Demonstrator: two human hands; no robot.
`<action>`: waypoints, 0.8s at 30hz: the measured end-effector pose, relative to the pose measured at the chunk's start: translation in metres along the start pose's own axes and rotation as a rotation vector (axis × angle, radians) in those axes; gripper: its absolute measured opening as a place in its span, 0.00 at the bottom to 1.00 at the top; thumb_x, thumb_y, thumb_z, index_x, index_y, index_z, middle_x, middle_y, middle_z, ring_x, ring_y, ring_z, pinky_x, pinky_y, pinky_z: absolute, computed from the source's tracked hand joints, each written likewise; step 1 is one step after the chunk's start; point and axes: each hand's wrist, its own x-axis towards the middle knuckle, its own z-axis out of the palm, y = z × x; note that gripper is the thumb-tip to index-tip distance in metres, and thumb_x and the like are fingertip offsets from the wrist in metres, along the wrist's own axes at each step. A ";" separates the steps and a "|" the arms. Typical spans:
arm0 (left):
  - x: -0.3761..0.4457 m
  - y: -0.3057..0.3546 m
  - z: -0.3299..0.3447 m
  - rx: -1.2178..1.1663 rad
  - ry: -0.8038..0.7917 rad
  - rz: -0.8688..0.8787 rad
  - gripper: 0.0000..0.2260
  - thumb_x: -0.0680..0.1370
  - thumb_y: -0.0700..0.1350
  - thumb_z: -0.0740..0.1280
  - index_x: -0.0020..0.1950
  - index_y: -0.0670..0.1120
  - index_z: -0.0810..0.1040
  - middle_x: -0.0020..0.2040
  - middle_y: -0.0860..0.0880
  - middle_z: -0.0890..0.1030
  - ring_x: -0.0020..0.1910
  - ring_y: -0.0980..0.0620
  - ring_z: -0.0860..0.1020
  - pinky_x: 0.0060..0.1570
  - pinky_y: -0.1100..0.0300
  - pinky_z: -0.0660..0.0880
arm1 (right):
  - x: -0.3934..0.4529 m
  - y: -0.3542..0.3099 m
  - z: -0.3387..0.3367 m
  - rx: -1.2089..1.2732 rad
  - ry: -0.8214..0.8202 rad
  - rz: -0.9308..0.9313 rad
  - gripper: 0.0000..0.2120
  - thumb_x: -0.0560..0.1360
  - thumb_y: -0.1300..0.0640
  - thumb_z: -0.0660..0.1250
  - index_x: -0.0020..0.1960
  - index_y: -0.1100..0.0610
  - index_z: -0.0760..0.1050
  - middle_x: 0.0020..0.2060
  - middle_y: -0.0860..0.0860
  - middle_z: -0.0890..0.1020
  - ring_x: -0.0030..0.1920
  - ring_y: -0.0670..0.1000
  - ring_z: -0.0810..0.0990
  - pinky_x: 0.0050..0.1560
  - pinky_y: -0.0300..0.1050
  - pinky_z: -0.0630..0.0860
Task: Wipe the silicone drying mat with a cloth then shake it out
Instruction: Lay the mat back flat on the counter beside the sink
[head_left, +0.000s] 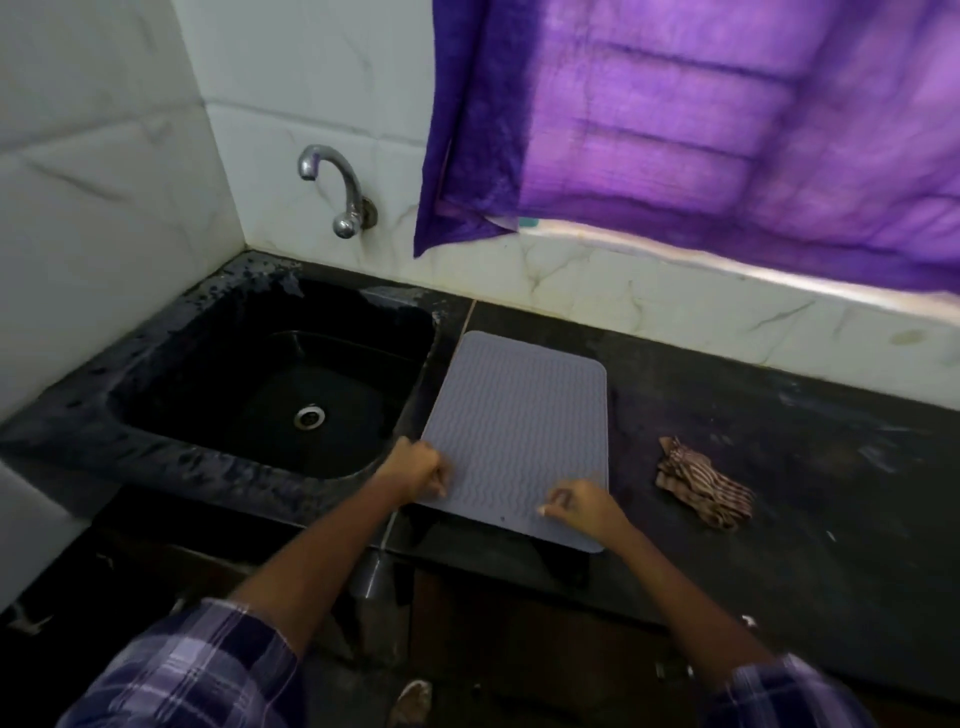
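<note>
A grey silicone drying mat (514, 421) with a wavy ribbed surface lies on the dark counter, its near edge hanging slightly past the counter's front. My left hand (415, 470) grips the mat's near left edge with curled fingers. My right hand (584, 506) rests on the mat near its near right corner, fingers bent down onto it; whether it pinches the edge I cannot tell. A crumpled brown-and-white striped cloth (701, 491) lies on the counter to the right of the mat, apart from both hands.
A black sink (156, 384) with a steel drain sits left of the mat. A chrome tap (337, 187) juts from the tiled wall above it. A purple curtain (701, 114) hangs over the window at the back right. The dark counter (805, 441) stretches right.
</note>
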 end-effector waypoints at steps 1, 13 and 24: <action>-0.008 0.005 0.005 0.080 -0.028 0.005 0.12 0.76 0.48 0.66 0.58 0.49 0.81 0.60 0.51 0.80 0.65 0.51 0.72 0.66 0.53 0.61 | -0.008 -0.002 0.003 -0.078 -0.069 -0.014 0.14 0.73 0.50 0.71 0.47 0.61 0.80 0.46 0.59 0.84 0.46 0.55 0.81 0.40 0.39 0.70; -0.016 0.016 0.018 0.428 0.006 0.060 0.13 0.79 0.37 0.59 0.60 0.44 0.78 0.59 0.45 0.80 0.62 0.44 0.73 0.64 0.47 0.63 | -0.012 -0.024 0.014 -0.686 -0.168 -0.075 0.11 0.77 0.63 0.59 0.56 0.65 0.76 0.56 0.61 0.79 0.56 0.59 0.78 0.55 0.52 0.76; -0.014 0.016 0.005 0.234 -0.211 -0.064 0.13 0.79 0.38 0.59 0.62 0.40 0.76 0.59 0.44 0.77 0.64 0.44 0.73 0.72 0.40 0.55 | -0.010 -0.032 0.011 -0.681 -0.219 -0.054 0.24 0.76 0.67 0.60 0.29 0.51 0.52 0.31 0.51 0.62 0.44 0.50 0.68 0.44 0.40 0.64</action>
